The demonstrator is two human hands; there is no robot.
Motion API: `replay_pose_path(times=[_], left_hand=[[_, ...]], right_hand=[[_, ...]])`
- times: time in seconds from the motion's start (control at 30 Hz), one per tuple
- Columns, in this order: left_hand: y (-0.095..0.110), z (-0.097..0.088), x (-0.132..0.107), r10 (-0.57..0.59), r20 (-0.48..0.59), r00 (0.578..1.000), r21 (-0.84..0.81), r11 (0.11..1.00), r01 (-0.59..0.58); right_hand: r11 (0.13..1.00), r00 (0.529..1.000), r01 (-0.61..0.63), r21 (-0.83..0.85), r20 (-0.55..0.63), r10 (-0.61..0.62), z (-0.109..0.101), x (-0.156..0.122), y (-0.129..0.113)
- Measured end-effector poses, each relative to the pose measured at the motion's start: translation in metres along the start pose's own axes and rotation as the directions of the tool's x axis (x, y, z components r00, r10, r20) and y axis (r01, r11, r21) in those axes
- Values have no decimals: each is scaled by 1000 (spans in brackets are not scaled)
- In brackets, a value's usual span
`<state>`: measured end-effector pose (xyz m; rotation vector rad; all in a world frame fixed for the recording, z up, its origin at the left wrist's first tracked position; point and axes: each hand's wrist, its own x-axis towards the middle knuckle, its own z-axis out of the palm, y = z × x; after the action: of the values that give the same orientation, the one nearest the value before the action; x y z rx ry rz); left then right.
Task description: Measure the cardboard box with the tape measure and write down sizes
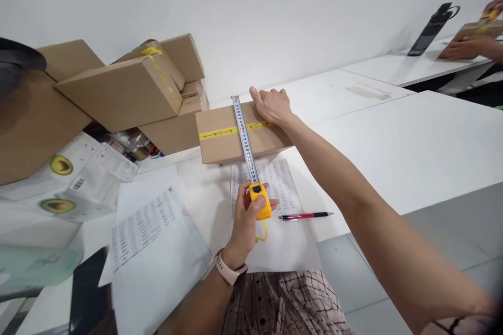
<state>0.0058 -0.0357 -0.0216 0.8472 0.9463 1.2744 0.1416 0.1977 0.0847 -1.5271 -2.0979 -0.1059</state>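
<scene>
A flat cardboard box (223, 141) sealed with yellow tape lies on the white table (393, 136) in front of me. My left hand (247, 217) is closed around a yellow tape measure case (261, 201) at the box's near side. Its white blade (242, 133) runs up across the box top to the far edge. My right hand (272, 104) rests fingers down on the box's far right corner beside the blade's end, holding nothing.
A pile of cardboard boxes (126, 89) stands at the left. White avocado-print packages (66, 183) lie below it. Printed sheets (149, 230) and a red-and-black pen (304, 215) lie near me. At the far right another person's hands (467, 47) hold a box.
</scene>
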Motion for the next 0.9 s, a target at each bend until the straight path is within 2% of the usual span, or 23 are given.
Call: replay_pose_path(times=[0.23,0.37,0.5,0.9], left_hand=[[-14,-3,-11,-65,13,998,-12,998,66],[-15,-3,-11,-66,19,998,-2,998,66],[-19,-3,-11,-60,13,998,-3,998,60],[-26,-3,-13,-49,18,999,-19,999,49]], right_hand=[[992,991,-103,74,-75,108,13,9,-4],[993,990,-94,77,-102,102,19,11,-3],[993,992,-102,55,-73,106,25,15,0],[1000,992,-13,16,-126,15,39,20,13]])
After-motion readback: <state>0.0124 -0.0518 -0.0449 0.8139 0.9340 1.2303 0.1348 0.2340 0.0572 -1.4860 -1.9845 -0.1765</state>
